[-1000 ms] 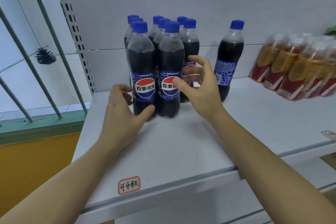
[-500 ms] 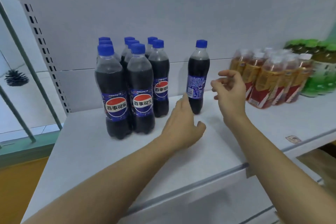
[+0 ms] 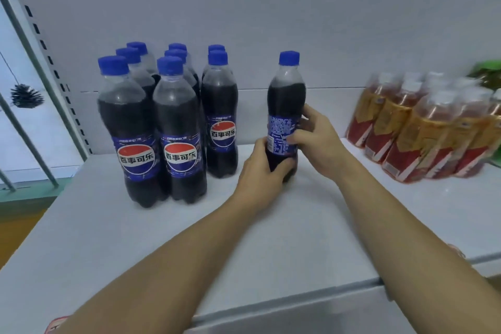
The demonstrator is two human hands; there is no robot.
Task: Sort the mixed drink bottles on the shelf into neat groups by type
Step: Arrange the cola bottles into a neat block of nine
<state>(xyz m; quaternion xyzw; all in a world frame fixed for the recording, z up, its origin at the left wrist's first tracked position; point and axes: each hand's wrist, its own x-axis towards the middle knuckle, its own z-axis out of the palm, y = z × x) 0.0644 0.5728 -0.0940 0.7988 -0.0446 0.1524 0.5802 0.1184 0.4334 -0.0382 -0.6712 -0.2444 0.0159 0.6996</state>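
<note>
A lone cola bottle (image 3: 285, 95) with a blue cap stands upright on the white shelf (image 3: 271, 238), apart from the others. My left hand (image 3: 261, 175) grips its base from the left. My right hand (image 3: 317, 139) wraps round its blue label from the right. To the left stands a tight group of several cola bottles (image 3: 162, 127) with blue caps, labels facing me. Blurred at the right is a cluster of amber tea bottles (image 3: 423, 127) with red and gold labels.
A green-capped bottle (image 3: 488, 76) shows at the far right edge. A perforated shelf upright (image 3: 46, 57) and slanted metal bars (image 3: 24, 122) stand at the left. The shelf's front edge (image 3: 271, 312) runs across the bottom; its back wall rises behind the bottles.
Both hands left the grouped cola bottles, moved right and took hold of the lone cola bottle. The view swung to the right.
</note>
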